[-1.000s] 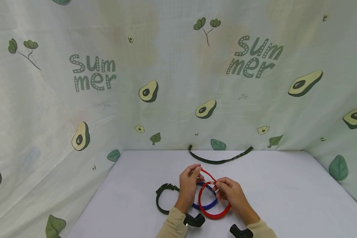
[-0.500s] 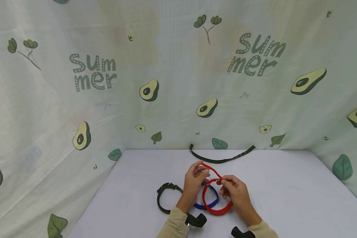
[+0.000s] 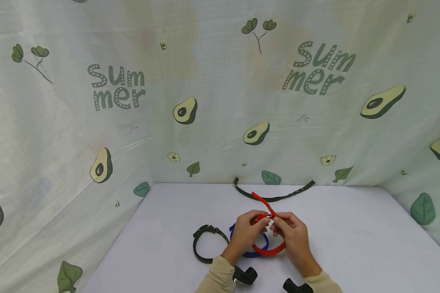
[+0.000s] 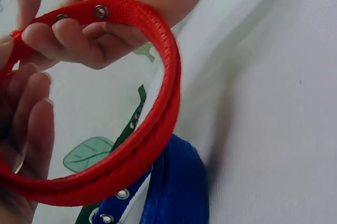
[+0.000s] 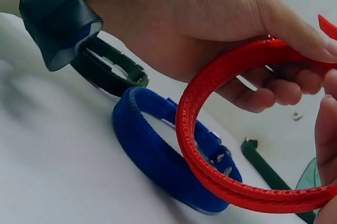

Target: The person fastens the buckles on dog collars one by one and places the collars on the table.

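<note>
A red pet collar (image 3: 272,251), bent into a loop, is raised between both hands. My left hand (image 3: 245,232) pinches it near the metal buckle (image 3: 269,215). From the right side my right hand (image 3: 294,235) pinches the strap close by. The free end (image 3: 258,197) sticks up and away beyond the fingers. Metal eyelets (image 4: 100,11) show on the red strap in the left wrist view; the fingers partly hide the buckle. Behind and below the red loop lies a blue collar (image 5: 158,155), also looped.
Left of the hands, a dark green collar (image 3: 195,246) lies in a loop on the white table (image 3: 161,228). Another dark green collar (image 3: 293,193) lies stretched out at the table's back edge. A printed cloth (image 3: 212,81) hangs behind.
My left hand has left the red strap's free end and come down and right to the buckle. The free end now stands up loose. My right hand keeps its pinch, shifted slightly.
</note>
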`<action>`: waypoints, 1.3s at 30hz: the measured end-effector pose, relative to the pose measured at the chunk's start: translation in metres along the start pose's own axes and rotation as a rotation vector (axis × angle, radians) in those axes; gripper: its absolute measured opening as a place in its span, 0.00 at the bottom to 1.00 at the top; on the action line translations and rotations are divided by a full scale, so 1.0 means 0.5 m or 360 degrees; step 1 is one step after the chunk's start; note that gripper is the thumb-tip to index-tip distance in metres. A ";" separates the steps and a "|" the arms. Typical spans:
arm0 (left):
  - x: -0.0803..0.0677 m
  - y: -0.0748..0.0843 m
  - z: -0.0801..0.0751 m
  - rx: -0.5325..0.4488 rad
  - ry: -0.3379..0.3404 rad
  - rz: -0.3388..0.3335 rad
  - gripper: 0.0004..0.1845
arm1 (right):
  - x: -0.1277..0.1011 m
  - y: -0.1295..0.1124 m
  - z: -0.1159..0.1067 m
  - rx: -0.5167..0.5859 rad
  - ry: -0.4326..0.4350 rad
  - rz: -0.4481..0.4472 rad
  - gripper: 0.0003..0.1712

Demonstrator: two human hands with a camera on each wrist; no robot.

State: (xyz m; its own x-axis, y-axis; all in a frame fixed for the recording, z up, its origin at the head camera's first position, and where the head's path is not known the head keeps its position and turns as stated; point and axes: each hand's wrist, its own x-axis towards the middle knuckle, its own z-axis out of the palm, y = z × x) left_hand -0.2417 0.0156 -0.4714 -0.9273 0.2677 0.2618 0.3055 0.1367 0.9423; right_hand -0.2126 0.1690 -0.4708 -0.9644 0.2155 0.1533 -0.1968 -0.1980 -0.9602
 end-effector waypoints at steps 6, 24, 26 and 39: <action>-0.003 0.009 0.009 -0.0096 0.0053 -0.0031 0.16 | 0.002 -0.010 0.003 -0.0101 0.0045 -0.0008 0.13; -0.003 0.023 0.008 -0.0067 0.0053 -0.0072 0.15 | 0.001 -0.025 0.008 -0.0356 -0.0019 -0.0108 0.22; -0.003 0.023 0.008 -0.0083 0.0040 -0.0082 0.15 | 0.003 -0.027 0.008 -0.0356 -0.0016 -0.0095 0.23; -0.008 0.020 0.011 -0.0139 -0.0030 -0.0019 0.13 | 0.009 -0.040 -0.001 -0.0430 -0.0040 -0.0218 0.26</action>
State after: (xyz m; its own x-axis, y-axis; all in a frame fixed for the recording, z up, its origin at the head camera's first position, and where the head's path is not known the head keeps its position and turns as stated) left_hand -0.2337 0.0211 -0.4642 -0.9261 0.2847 0.2474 0.2738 0.0563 0.9602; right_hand -0.2128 0.1746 -0.4509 -0.9369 0.1982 0.2880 -0.2744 0.0933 -0.9571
